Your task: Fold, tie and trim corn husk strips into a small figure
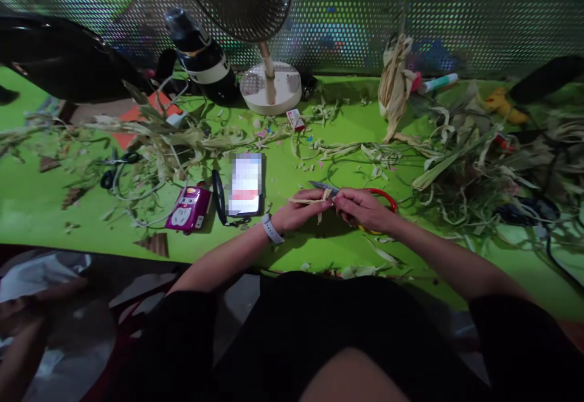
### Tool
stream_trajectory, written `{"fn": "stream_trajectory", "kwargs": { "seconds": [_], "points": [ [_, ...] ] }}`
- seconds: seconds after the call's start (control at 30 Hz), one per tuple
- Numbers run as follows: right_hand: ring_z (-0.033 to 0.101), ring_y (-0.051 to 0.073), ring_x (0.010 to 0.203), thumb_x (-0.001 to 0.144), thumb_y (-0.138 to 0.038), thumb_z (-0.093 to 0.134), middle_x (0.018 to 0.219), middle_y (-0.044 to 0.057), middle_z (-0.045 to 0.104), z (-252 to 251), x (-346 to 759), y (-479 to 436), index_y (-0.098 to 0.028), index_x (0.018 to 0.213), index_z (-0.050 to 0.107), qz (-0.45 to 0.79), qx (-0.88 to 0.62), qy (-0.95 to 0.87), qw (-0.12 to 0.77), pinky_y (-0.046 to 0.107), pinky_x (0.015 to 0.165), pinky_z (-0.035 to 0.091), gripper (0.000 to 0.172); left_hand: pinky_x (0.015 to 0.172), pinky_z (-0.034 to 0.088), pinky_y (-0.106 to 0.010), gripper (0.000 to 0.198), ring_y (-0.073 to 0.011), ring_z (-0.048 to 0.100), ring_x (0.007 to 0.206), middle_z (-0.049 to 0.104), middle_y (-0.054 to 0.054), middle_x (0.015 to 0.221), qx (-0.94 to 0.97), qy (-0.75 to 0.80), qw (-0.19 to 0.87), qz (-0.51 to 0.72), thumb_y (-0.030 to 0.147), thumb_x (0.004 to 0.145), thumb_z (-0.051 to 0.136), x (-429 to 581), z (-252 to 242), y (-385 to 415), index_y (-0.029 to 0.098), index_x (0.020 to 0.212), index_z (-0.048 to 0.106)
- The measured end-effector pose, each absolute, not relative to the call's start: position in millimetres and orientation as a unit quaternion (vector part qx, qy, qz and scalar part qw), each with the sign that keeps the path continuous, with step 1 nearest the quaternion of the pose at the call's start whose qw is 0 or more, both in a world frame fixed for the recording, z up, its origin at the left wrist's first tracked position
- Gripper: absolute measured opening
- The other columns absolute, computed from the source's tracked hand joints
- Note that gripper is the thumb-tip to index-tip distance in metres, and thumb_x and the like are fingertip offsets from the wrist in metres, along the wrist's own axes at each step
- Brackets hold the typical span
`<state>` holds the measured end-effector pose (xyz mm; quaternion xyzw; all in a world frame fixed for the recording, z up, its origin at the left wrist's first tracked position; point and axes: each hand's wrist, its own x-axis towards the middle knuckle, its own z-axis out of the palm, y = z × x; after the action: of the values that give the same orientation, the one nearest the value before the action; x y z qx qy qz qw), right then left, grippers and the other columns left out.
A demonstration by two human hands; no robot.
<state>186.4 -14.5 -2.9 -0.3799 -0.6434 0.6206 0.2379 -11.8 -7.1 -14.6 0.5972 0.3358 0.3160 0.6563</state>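
Observation:
A thin, pale strip of dried corn husk (327, 193) is bent into a small knot or loop between my hands. My left hand (306, 208), with a light band on the wrist, is closed on the strip, its thumb and fingers pinching it. From the other side my right hand (360, 206) pinches the same strip with closed fingers. Scissors (389, 196) with red and yellow handles show around and under my right hand, their blades pointing left behind my fingers. Whether my right hand also grips the scissors is hidden.
Left of my hands lie a phone (245, 184) with a lit screen and a purple device (188, 208) with a cord. Husk scraps (465, 146) pile up at the right. At the back stand a fan (270, 89), a dark bottle (205, 64) and a husk bundle (395, 79).

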Motion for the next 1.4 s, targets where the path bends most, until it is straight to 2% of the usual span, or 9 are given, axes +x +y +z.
{"fn": "stream_trajectory", "kwargs": {
  "seconds": [0.2,0.3,0.43,0.6,0.77,0.87,1.0,1.17,1.4],
  "points": [
    [0.032,0.008,0.048,0.091,-0.036,0.047,0.054,-0.006,0.036,2,184,-21,-0.021,0.064,0.044,0.406,-0.362,-0.789,0.284,0.025,0.050,0.026,0.031,0.066,0.037,-0.023,0.031,-0.0117,0.045,0.068,0.050,0.001,0.071,0.596,0.385,0.604,0.363,0.046,0.085,0.057,-10,-15,-10,0.016,0.075,0.058],
    [0.032,0.009,0.047,0.090,-0.032,0.047,0.054,-0.005,0.037,1,185,-21,-0.021,0.064,0.044,0.376,-0.372,-0.795,0.297,0.025,0.050,0.026,0.029,0.065,0.036,-0.022,0.030,-0.0107,0.043,0.066,0.048,0.002,0.069,0.594,0.391,0.602,0.363,0.044,0.084,0.059,-10,-13,-9,0.017,0.072,0.055],
    [0.036,0.009,0.047,0.091,-0.037,0.046,0.054,-0.005,0.040,-4,188,-16,-0.021,0.066,0.045,0.432,-0.421,-0.736,0.308,0.024,0.048,0.028,0.030,0.064,0.037,-0.021,0.030,-0.0094,0.043,0.065,0.049,0.002,0.071,0.583,0.352,0.645,0.346,0.044,0.080,0.065,-12,-10,-6,0.016,0.078,0.055],
    [0.037,0.009,0.046,0.090,-0.047,0.050,0.052,-0.005,0.040,-5,192,-6,-0.021,0.065,0.046,0.459,-0.467,-0.675,0.340,0.024,0.046,0.030,0.036,0.072,0.045,-0.023,0.038,-0.0105,0.055,0.074,0.061,-0.002,0.083,0.563,0.294,0.694,0.340,0.042,0.074,0.074,-12,-14,-4,0.016,0.096,0.058],
    [0.036,0.008,0.042,0.087,-0.063,0.048,0.049,-0.006,0.039,3,194,-6,-0.021,0.062,0.043,0.457,-0.527,-0.598,0.394,0.023,0.041,0.029,0.049,0.079,0.050,-0.027,0.033,-0.0144,0.065,0.083,0.068,-0.008,0.094,0.606,0.314,0.614,0.397,0.038,0.081,0.068,-12,-28,-5,0.015,0.104,0.059],
    [0.040,0.008,0.043,0.089,-0.066,0.040,0.050,-0.004,0.043,6,188,-15,-0.020,0.063,0.047,0.489,-0.488,-0.650,0.316,0.022,0.041,0.031,0.053,0.083,0.051,-0.029,0.029,-0.0163,0.067,0.090,0.069,-0.009,0.099,0.614,0.347,0.564,0.430,0.034,0.084,0.064,-10,-32,-6,0.016,0.105,0.058],
    [0.053,0.010,0.048,0.088,-0.062,0.046,0.058,-0.003,0.052,6,178,-27,-0.019,0.071,0.050,0.590,-0.438,-0.648,0.200,0.022,0.045,0.043,0.047,0.088,0.050,-0.032,0.029,-0.0173,0.065,0.093,0.068,-0.007,0.102,0.627,0.343,0.563,0.416,0.027,0.083,0.061,-11,-30,-8,0.017,0.111,0.059],
    [0.059,0.011,0.053,0.090,-0.059,0.043,0.066,0.000,0.061,5,175,-30,-0.018,0.077,0.052,0.657,-0.421,-0.590,0.207,0.023,0.050,0.048,0.044,0.089,0.049,-0.033,0.036,-0.0200,0.062,0.097,0.068,-0.006,0.105,0.568,0.304,0.650,0.403,0.027,0.081,0.056,-14,-26,-9,0.018,0.116,0.061],
    [0.061,0.011,0.058,0.085,-0.054,0.057,0.077,0.005,0.068,-1,163,-37,-0.015,0.082,0.058,0.669,-0.411,-0.592,0.180,0.026,0.056,0.051,0.039,0.080,0.050,-0.028,0.037,-0.0156,0.062,0.086,0.067,-0.006,0.096,0.561,0.366,0.617,0.412,0.040,0.084,0.064,-3,-27,-17,0.016,0.112,0.063]
  ]
}}
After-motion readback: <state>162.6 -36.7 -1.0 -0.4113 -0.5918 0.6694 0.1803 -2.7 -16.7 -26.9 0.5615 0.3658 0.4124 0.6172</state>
